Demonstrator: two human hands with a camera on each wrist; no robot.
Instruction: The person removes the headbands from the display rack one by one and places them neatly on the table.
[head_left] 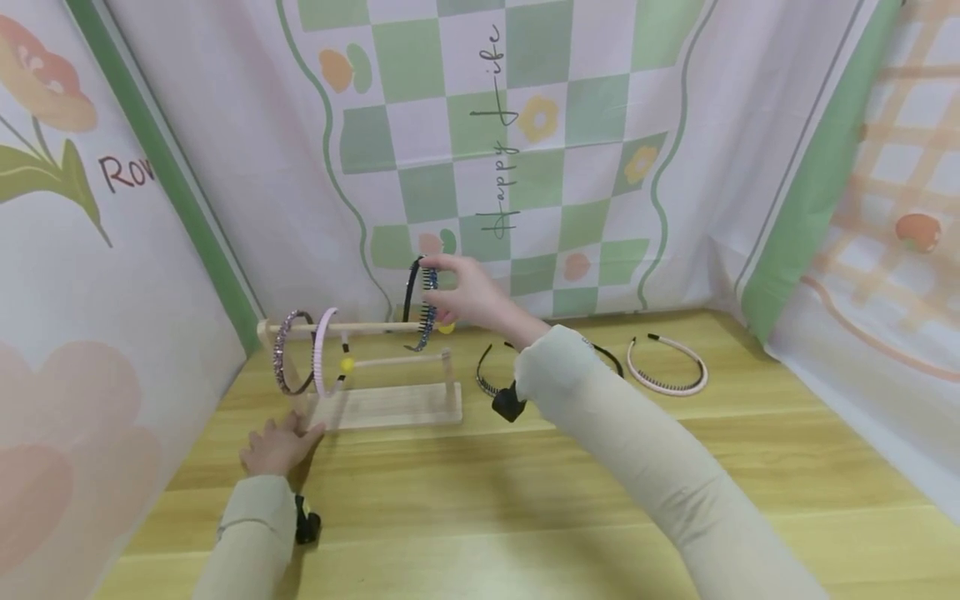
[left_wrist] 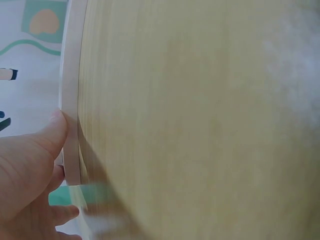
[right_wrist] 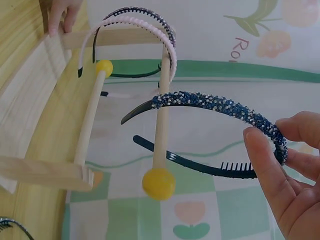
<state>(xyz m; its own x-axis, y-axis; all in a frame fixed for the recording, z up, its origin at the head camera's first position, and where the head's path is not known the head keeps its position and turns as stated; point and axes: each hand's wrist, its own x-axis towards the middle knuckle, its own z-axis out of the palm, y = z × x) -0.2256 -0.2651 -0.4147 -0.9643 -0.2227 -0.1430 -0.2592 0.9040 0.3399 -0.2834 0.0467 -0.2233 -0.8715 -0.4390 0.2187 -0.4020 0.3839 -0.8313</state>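
Wooden rack [head_left: 397,406]: rod [head_left: 375,327] carries ribbed pink headband [head_left: 318,358], glittery headband [head_left: 278,358].
Right hand [head_left: 480,296]: pinches toothed, blue-sparkled headband [right_wrist: 215,102] around rod.
Left hand [head_left: 275,450]: fingers spread, touching rack.

Place: cloth-walled, home or studio, cannot tell | 12 o'clock: green-and-white checkered cloth [head_left: 480,133] | 9 o'clock: white flower-printed cloth [head_left: 90,333] | 6 o'clock: yellow wood-grain tabletop [head_left: 420,508]
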